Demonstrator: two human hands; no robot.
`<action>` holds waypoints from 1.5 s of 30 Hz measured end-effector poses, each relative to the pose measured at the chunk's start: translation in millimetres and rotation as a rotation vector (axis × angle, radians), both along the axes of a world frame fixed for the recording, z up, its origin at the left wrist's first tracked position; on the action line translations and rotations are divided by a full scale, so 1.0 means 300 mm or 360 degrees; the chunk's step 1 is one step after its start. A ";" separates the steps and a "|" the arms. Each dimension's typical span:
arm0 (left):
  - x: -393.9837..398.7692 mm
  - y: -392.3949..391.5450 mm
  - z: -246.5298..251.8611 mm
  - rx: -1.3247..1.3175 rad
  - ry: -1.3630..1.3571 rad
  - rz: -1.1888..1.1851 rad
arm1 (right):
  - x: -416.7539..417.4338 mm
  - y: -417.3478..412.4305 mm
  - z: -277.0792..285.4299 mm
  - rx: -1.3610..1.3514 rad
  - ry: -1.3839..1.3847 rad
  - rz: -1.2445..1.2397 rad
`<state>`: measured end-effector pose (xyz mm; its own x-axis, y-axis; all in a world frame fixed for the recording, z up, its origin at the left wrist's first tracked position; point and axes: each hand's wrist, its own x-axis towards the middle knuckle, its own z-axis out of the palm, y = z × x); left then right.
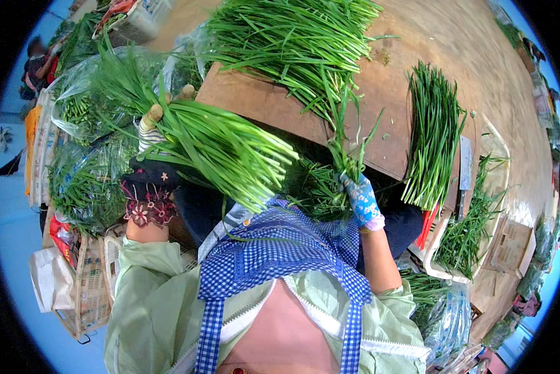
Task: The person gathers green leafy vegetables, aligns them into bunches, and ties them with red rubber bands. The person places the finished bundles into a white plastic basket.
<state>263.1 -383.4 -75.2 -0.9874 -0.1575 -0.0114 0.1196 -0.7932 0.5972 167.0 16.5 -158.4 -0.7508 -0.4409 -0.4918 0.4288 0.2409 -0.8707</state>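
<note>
My left hand [150, 128], in a striped glove with tan fingertips, grips a thick bundle of garlic chives [228, 147]. Its pale stem ends point right, over my lap. In a blue flowered glove, my right hand [362, 201] holds a small loose tuft of green leaves [348, 156] at the front edge of the wooden board [378, 140]. A large heap of garlic chives [289, 46] covers the board's far left part. To the right lies another neat bundle [434, 135], beside a cleaver [465, 161] with a dark handle.
Red strips [427, 226] hang under the right bundle. A cream plastic crate [495, 149] with loose greens stands at right. Plastic-wrapped greens [88, 182] and a tan crate [90, 285] are at left. Loose leaves [315, 187] lie below the board's edge. Another person [37, 70] is at far left.
</note>
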 end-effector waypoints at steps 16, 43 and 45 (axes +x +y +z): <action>0.013 -0.070 -0.015 -0.0076 0.0199 0.0127 | 0.041 -0.211 0.014 -0.0307 -0.0234 -0.0002; -0.002 0.022 -0.093 0.0203 -0.0198 0.0616 | 0.077 0.020 -0.099 -0.0465 -0.0665 -0.0290; 0.017 -0.009 -0.062 0.0271 -0.0294 0.0537 | 0.044 0.075 -0.135 -0.0721 -0.0718 -0.0505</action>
<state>268.1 -386.0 -93.7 -0.8597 -0.4523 -0.2374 0.2926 -0.8170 0.4969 180.1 38.9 -198.9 -0.6435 -0.4692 -0.6048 0.7602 -0.2991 -0.5768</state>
